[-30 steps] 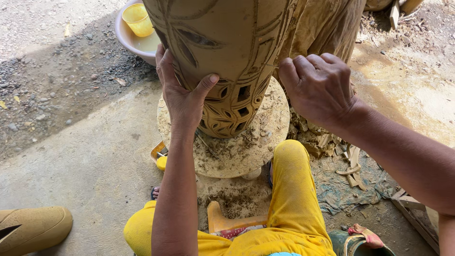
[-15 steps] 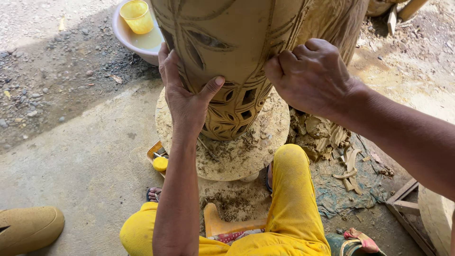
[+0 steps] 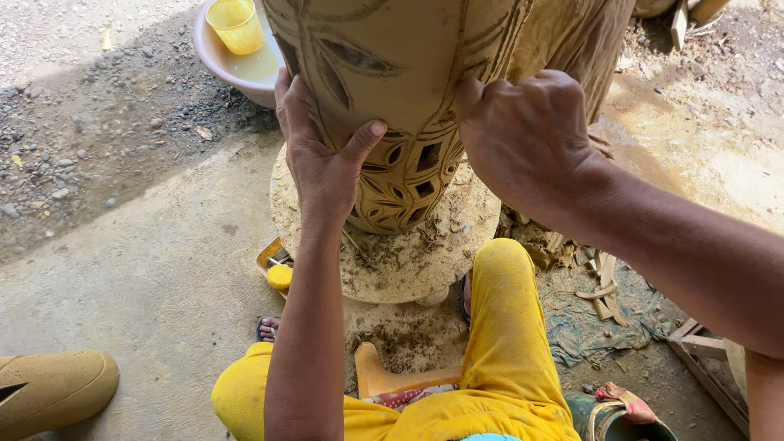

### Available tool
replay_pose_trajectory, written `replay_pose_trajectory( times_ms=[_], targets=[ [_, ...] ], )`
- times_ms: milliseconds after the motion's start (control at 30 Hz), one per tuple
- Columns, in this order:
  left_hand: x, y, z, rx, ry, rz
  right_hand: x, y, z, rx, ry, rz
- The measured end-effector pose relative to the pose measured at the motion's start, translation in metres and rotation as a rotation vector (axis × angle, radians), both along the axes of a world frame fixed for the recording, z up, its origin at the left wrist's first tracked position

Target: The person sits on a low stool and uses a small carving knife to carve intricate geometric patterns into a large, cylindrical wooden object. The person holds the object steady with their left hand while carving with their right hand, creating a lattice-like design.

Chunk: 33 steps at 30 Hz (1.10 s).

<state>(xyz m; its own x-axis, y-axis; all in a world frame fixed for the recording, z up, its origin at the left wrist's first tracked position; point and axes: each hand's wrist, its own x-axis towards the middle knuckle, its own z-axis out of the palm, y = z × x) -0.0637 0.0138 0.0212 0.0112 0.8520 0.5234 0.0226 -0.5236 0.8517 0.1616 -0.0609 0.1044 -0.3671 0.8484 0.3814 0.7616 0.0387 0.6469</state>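
A tall tan clay vase (image 3: 400, 73) with carved leaf shapes and cut-out holes near its base stands on a round clay-crusted turntable (image 3: 457, 245). My left hand (image 3: 322, 155) lies flat against the vase's left side, thumb spread across the front. My right hand (image 3: 527, 135) presses on the vase's right side with fingers curled against the wall. My knees in yellow trousers (image 3: 506, 327) flank the turntable below.
A pale basin (image 3: 237, 69) with murky water and a yellow cup (image 3: 235, 23) sits behind the vase at upper left. Clay scraps and wood strips (image 3: 600, 282) litter the ground on the right. A tan shoe (image 3: 49, 392) lies at lower left. A small yellow object (image 3: 279, 276) rests by the turntable.
My right hand has slid left across the vase toward its front. The left hand stays on the vase's left side, and the view has shifted slightly closer.
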Motion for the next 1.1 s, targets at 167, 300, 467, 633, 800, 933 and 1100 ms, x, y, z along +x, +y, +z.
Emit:
replay_pose_trajectory(
  times_ms=[167,300,467,633,800,933,1100],
  targets=[
    [0.005,0.004,-0.001,0.026,-0.023,0.006,0.006,-0.028,-0.026,0.073,0.144,0.164],
    [0.002,0.004,0.0,0.039,0.018,0.018,0.027,-0.035,-0.036,0.18,0.182,0.234],
    [-0.001,0.004,0.002,0.035,0.063,0.045,0.039,-0.027,-0.026,0.218,0.169,0.166],
    [0.0,0.003,0.003,0.031,0.04,0.038,0.028,-0.025,-0.008,0.201,0.106,0.146],
    [0.005,0.002,0.002,0.01,0.009,0.073,0.023,-0.019,0.004,0.182,-0.029,0.165],
    [0.007,0.002,0.001,0.018,0.01,0.066,0.028,-0.008,0.016,0.059,-0.113,0.155],
    [0.007,0.002,0.003,0.024,0.017,0.089,0.03,0.003,0.031,-0.02,-0.128,0.158]
  ],
)
